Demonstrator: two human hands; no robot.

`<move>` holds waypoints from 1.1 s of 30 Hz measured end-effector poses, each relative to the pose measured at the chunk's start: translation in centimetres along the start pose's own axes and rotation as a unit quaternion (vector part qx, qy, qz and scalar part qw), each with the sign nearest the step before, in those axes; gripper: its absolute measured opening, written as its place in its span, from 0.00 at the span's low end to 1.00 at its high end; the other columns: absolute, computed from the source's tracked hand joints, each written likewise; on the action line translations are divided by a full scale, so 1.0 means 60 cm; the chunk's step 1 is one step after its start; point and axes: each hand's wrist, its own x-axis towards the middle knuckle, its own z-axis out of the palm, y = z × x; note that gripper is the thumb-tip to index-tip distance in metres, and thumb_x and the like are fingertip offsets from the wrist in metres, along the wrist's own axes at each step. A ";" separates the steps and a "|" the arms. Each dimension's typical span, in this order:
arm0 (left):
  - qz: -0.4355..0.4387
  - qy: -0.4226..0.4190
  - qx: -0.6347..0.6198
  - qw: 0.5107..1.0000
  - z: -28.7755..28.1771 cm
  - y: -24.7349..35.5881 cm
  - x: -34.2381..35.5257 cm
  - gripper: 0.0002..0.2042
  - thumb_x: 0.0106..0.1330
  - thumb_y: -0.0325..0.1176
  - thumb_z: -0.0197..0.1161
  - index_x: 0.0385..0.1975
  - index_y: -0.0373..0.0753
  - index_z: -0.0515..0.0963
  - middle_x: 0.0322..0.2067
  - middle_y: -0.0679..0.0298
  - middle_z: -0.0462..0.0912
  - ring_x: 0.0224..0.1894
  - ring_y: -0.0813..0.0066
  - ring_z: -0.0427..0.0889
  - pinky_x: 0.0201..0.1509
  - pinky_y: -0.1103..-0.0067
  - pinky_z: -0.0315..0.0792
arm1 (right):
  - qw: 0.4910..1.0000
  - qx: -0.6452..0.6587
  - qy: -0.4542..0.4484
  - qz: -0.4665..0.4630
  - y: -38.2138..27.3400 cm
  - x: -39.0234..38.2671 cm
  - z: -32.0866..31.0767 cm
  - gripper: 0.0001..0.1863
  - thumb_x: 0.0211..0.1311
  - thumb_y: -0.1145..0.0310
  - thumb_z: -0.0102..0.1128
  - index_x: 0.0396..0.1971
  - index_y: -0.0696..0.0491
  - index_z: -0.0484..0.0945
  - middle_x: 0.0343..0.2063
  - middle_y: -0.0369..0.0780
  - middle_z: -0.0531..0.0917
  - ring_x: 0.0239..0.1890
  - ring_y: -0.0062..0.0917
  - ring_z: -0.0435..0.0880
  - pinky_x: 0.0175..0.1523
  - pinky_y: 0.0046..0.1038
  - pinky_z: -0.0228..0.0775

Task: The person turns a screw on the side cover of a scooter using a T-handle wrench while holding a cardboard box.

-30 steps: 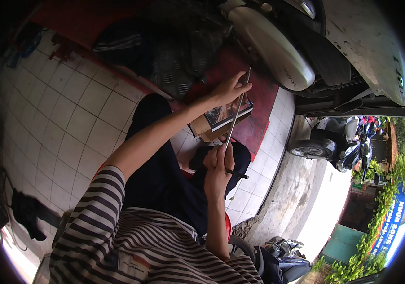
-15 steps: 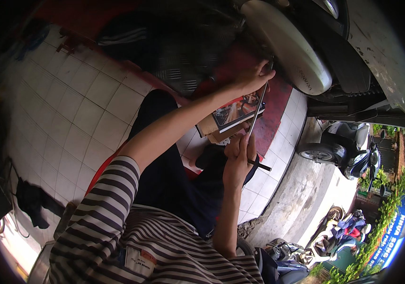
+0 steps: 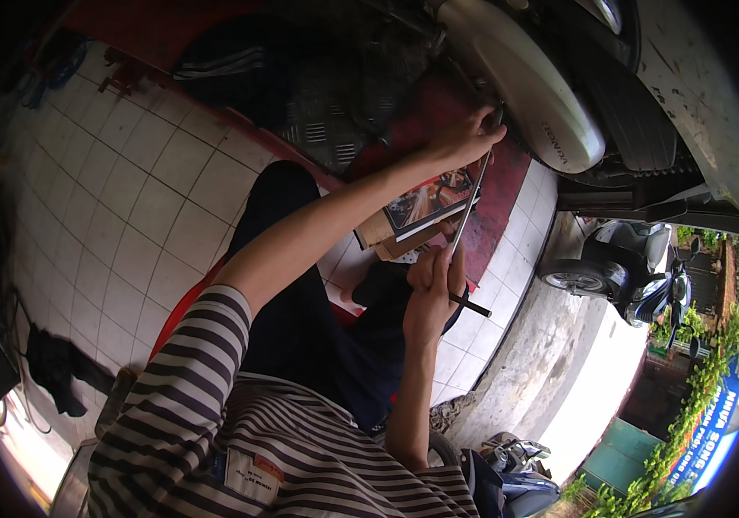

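A long, thin T-handle wrench (image 3: 476,192) slants up from my right hand to the underside of a motorbike's silver cover (image 3: 542,95). My right hand (image 3: 432,281) is closed round its handle end, and the dark crossbar (image 3: 473,306) sticks out past the palm. Higher up, my left hand (image 3: 475,141) pinches the far end of the shaft, close below the cover. What the wrench's tip meets is hidden by the fingers and shadow. Under the shaft lies a cardboard box (image 3: 375,231) with a dark picture-printed piece (image 3: 426,207) on it.
A red platform (image 3: 497,203) lies under the motorbike, beside white floor tiles (image 3: 180,164). Dark ridged metal plate (image 3: 322,129) is at the upper middle. Dark cloth (image 3: 59,367) lies far left. Outside right, a parked scooter (image 3: 620,268) stands by the pavement.
The wrench's crossbar has tilted a little further downward at its outer end. Both hands stay nearly in place on the wrench. Riders on a motorbike in the street have gone from view.
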 end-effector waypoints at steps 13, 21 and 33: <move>-0.021 0.027 0.104 0.994 -0.002 -0.020 0.022 0.34 0.73 0.55 0.53 0.72 0.43 0.58 0.26 0.65 0.86 0.29 0.72 0.87 0.34 0.72 0.79 | 0.999 0.035 -0.011 -0.004 0.001 0.004 -0.003 0.18 0.80 0.63 0.47 0.60 0.56 0.73 0.27 0.25 0.69 0.26 0.05 0.62 0.28 0.14 0.50; -0.014 0.017 0.075 0.997 -0.006 -0.013 0.015 0.30 0.71 0.54 0.55 0.66 0.42 0.64 0.25 0.63 0.86 0.24 0.70 0.86 0.32 0.72 0.79 | 0.999 -0.042 0.010 0.007 -0.009 -0.001 0.000 0.19 0.80 0.62 0.48 0.60 0.57 0.73 0.28 0.25 0.70 0.27 0.06 0.62 0.30 0.14 0.51; 0.002 0.023 0.028 0.999 0.000 -0.002 0.014 0.27 0.72 0.51 0.55 0.64 0.39 0.65 0.22 0.63 0.85 0.19 0.70 0.84 0.28 0.71 0.79 | 0.997 -0.073 -0.001 -0.019 -0.035 -0.001 0.008 0.19 0.81 0.65 0.44 0.61 0.60 0.71 0.19 0.26 0.58 0.19 0.08 0.52 0.24 0.18 0.42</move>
